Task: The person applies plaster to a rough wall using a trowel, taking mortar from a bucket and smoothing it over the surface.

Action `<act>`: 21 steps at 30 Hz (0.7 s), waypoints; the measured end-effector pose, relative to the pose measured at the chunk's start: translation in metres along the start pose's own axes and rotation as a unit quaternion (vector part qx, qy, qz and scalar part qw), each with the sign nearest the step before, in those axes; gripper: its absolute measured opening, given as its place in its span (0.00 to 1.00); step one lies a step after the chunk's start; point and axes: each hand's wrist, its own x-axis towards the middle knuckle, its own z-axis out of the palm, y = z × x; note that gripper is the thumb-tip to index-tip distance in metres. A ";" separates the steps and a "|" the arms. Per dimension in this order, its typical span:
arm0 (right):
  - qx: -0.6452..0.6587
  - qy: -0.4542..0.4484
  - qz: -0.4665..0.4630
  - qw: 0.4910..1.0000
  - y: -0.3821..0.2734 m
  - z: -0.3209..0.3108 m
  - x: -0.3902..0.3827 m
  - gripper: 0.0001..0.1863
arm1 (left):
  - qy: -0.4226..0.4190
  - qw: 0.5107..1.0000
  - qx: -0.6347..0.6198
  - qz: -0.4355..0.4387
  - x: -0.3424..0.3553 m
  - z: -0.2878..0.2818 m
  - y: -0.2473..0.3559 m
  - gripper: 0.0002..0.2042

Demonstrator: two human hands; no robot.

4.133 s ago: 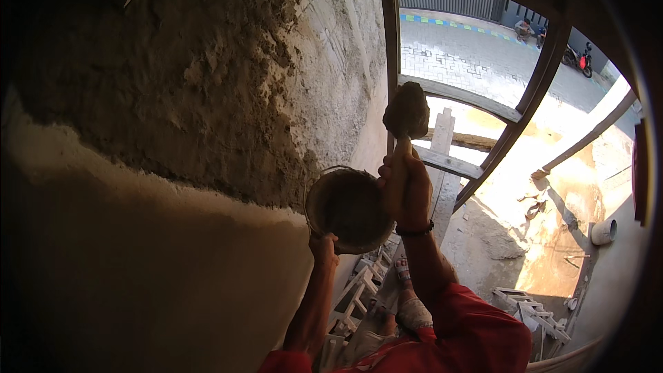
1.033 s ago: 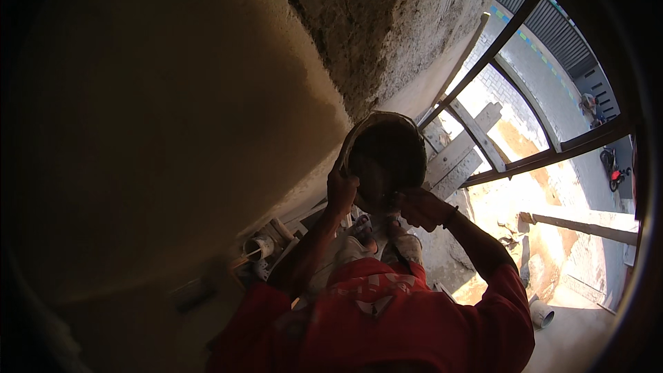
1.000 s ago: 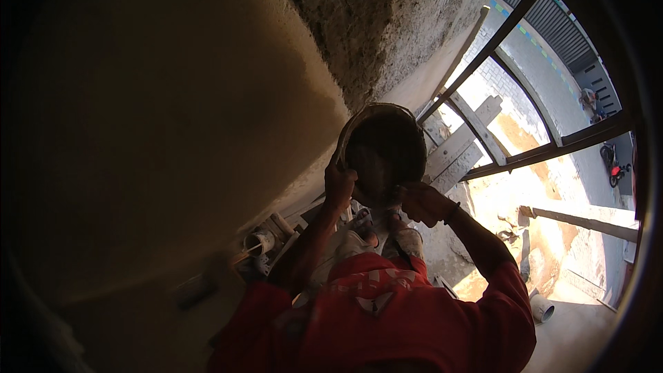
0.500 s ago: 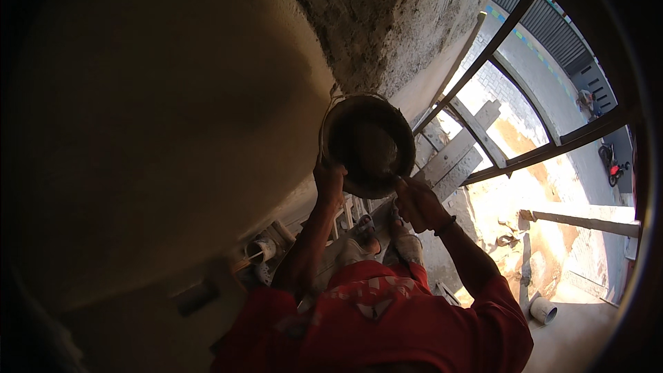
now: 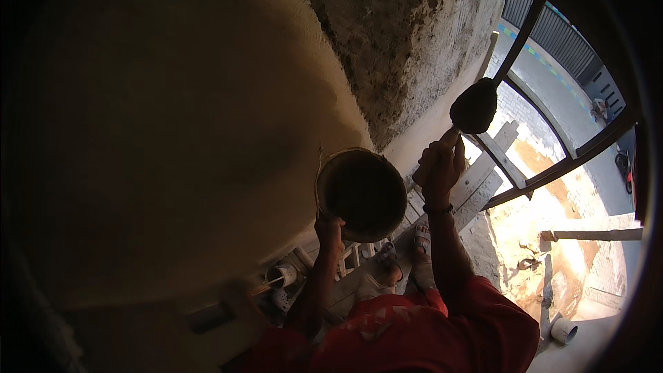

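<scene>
My left hand [image 5: 330,233] is closed on the near-left rim of a dark round bucket [image 5: 397,183], which hangs in front of me beside the wall. What lies in the bucket is too dark to make out. Up and to the right of it, my right hand [image 5: 440,164] grips the handle of a trowel [image 5: 475,107], its blade covered by a dark lump that looks like mortar. Beyond both stands the wall, with a rough, patchy grey face [image 5: 394,41] next to a smooth plastered face [image 5: 207,110].
My feet stand on planks [image 5: 476,176] with a ladder-like wooden frame below. Dark window bars [image 5: 545,179] curve along the right. A small pail [image 5: 282,275] lies at lower left, a white bucket [image 5: 563,330] at lower right.
My right hand has lifted the trowel out of the bucket, up and to the right, with a dark lump on it. The bucket sits lower in view, still in my left hand.
</scene>
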 end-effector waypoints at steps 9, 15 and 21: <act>-0.255 -0.066 -0.155 0.952 0.080 0.197 0.008 0.27 | 0.121 0.985 0.086 -0.084 0.006 -0.068 -0.039 0.24; -0.128 -0.060 -0.182 0.973 -0.002 0.202 0.016 0.26 | 0.179 0.957 0.127 -0.188 -0.018 -0.078 -0.013 0.31; 0.112 -0.007 0.183 0.977 0.087 0.122 -0.002 0.12 | 0.150 0.962 0.152 -0.169 -0.016 -0.109 -0.043 0.33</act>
